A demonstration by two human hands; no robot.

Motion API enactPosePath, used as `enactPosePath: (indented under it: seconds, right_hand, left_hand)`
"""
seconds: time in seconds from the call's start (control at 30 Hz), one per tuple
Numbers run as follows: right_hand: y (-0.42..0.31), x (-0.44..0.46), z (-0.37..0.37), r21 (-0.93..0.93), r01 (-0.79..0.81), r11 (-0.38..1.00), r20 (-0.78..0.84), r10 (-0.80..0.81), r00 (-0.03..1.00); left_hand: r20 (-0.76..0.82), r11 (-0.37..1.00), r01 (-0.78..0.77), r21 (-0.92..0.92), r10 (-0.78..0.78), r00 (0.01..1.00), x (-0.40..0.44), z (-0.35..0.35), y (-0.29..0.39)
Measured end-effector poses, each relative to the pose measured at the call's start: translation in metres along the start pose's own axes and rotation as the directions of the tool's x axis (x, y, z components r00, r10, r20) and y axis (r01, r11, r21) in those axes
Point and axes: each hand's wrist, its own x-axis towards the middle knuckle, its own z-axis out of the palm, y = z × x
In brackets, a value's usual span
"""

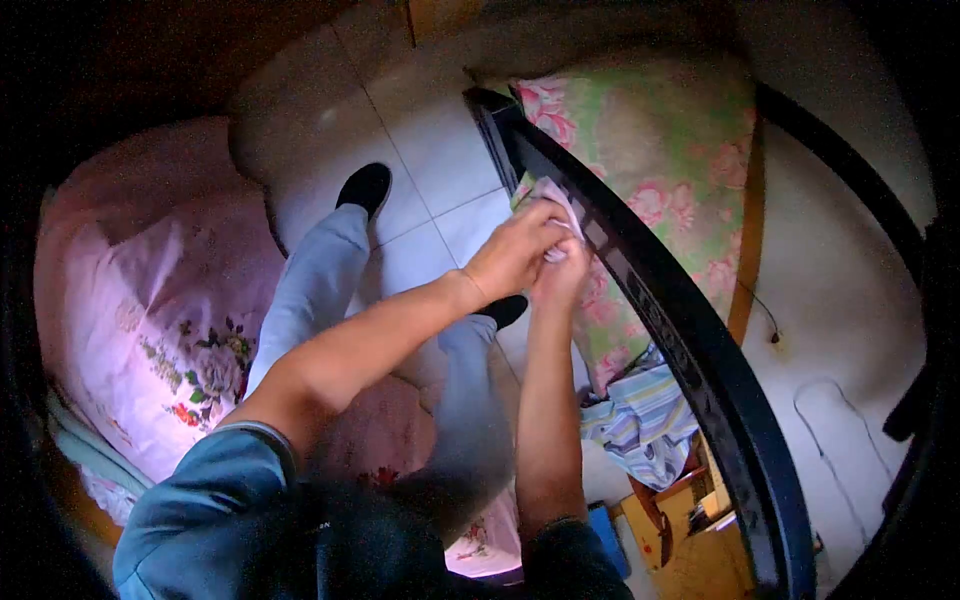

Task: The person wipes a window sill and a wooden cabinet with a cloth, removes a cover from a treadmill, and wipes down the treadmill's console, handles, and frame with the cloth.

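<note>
A pale tiled floor (430, 130) shows in a dim room, its upper edges sinking into shadow. Over it, the left hand (515, 250) and the right hand (567, 270) meet, both with fingers closed on a thin pinkish cloth (556, 192), which is bunched between them and sticks up past the fingers. The cloth is at the near side of a long black rail (655, 285); whether it touches the rail is unclear. A bit of green shows next to the cloth, too small to identify. Below the hands are the person's light grey trousers (320, 260) and dark shoes (366, 187), the feet apart on the tiles. Beyond the rail lies a green fabric with pink flowers (655, 150), bordered on its far side by a brown edge (745, 280). Lower down, a striped cloth (645, 415) lies in folds near a yellowish-brown wooden piece (690, 545) and a blue object (608, 540). On the person's left spreads pink bedding (150, 260) printed with dark and red flowers. A thin cable (835, 465) trails over a pale surface at the far right.
</note>
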Motion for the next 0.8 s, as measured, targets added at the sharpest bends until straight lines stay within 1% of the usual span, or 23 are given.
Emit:
enactPosePath:
  seconds: [0.03,0.07,0.1,0.13,0.17,0.2,0.27,0.3,0.33,0.37,0.4,0.43,0.47,0.5,0.53,0.6,0.63,0.67,0.73,0.77,0.8]
  right_hand:
    - [0.005,0.008,0.014,0.018,-0.065,0.998,-0.018,0.065,0.998]
    - [0.015,0.020,0.016,0.017,-0.080,0.997,-0.029,0.080,0.996]
    - [0.028,0.034,0.011,-0.068,-0.114,0.991,-0.062,0.109,0.992]
    - [0.040,0.047,0.009,-0.152,-0.149,0.977,-0.092,0.136,0.986]
    - [0.048,0.060,0.003,-0.150,-0.229,0.962,-0.093,0.217,0.972]
    - [0.056,0.069,0.004,-0.153,-0.240,0.959,-0.097,0.228,0.969]
    - [0.057,0.074,0.015,-0.334,-0.225,0.915,-0.080,0.210,0.974]
    - [0.049,0.069,0.022,-0.545,-0.195,0.816,-0.114,0.158,0.981]
    - [0.053,0.070,0.017,-0.547,-0.201,0.812,-0.121,0.160,0.980]
    - [0.057,0.074,0.016,-0.434,-0.234,0.870,-0.140,0.192,0.971]
    - [0.058,0.076,0.014,-0.308,-0.255,0.916,-0.148,0.218,0.965]
    - [0.055,0.072,0.010,-0.305,-0.237,0.922,-0.142,0.202,0.969]
    - [0.049,0.064,0.006,-0.225,-0.202,0.953,-0.111,0.181,0.977]
    - [0.037,0.055,0.005,-0.146,-0.163,0.976,-0.080,0.152,0.985]
    - [0.018,0.039,0.008,-0.149,-0.134,0.980,-0.074,0.124,0.990]
    - [-0.023,-0.010,0.010,-0.145,-0.094,0.985,-0.094,0.081,0.992]
    - [-0.053,-0.044,0.025,-0.131,0.004,0.991,-0.089,-0.016,0.996]
    - [-0.073,-0.067,0.023,-0.132,0.044,0.990,-0.092,-0.057,0.994]
    - [-0.118,-0.117,0.019,-0.124,0.226,0.966,-0.104,-0.239,0.965]
    - [-0.143,-0.142,0.018,-0.099,0.318,0.943,-0.049,-0.324,0.945]
    - [-0.165,-0.163,0.011,-0.099,0.394,0.914,-0.008,-0.396,0.918]
  left_hand:
    - [-0.003,0.999,0.046,0.016,-0.046,0.999,0.003,-0.002,-0.021]
    - [-0.006,0.995,0.095,0.030,-0.095,0.995,0.005,-0.003,-0.040]
    - [-0.010,0.989,0.146,0.011,-0.146,0.989,0.008,-0.003,-0.056]
    - [-0.008,0.986,0.164,0.011,-0.163,0.987,0.011,-0.003,-0.071]
    - [-0.034,0.976,0.215,0.006,-0.215,0.976,0.014,-0.003,-0.083]
    - [-0.060,0.964,0.267,0.000,-0.267,0.962,0.016,-0.002,-0.096]
    - [-0.092,0.959,0.283,-0.027,-0.285,0.954,0.017,0.003,-0.122]
    - [-0.123,0.963,0.268,-0.014,-0.267,0.956,0.020,0.003,-0.127]
    - [-0.151,0.968,0.250,-0.002,-0.248,0.957,0.019,0.006,-0.125]
    - [-0.127,0.960,0.281,-0.014,-0.281,0.951,0.019,0.005,-0.120]
    - [-0.124,0.963,0.270,-0.014,-0.270,0.955,0.018,0.005,-0.113]
    - [-0.151,0.965,0.263,-0.012,-0.262,0.953,0.016,0.007,-0.101]
    - [-0.179,0.967,0.255,-0.013,-0.253,0.951,0.013,0.009,-0.086]
    - [-0.160,0.969,0.248,-0.002,-0.245,0.956,0.009,0.012,-0.071]
    - [-0.161,0.975,0.221,-0.012,-0.220,0.962,0.010,0.012,-0.045]
    - [-0.134,0.967,0.232,-0.104,-0.245,0.960,0.003,0.015,0.013]
    - [-0.094,0.962,0.237,-0.136,-0.251,0.963,-0.002,0.017,0.041]
    - [-0.084,0.967,0.204,-0.153,-0.218,0.972,-0.006,0.021,0.068]
    - [-0.084,0.979,0.101,-0.174,-0.117,0.990,-0.012,0.025,0.136]
    - [-0.081,0.982,0.024,-0.189,-0.040,0.996,-0.015,0.029,0.165]
    - [-0.058,0.968,0.017,-0.249,-0.033,0.998,-0.017,0.032,0.198]
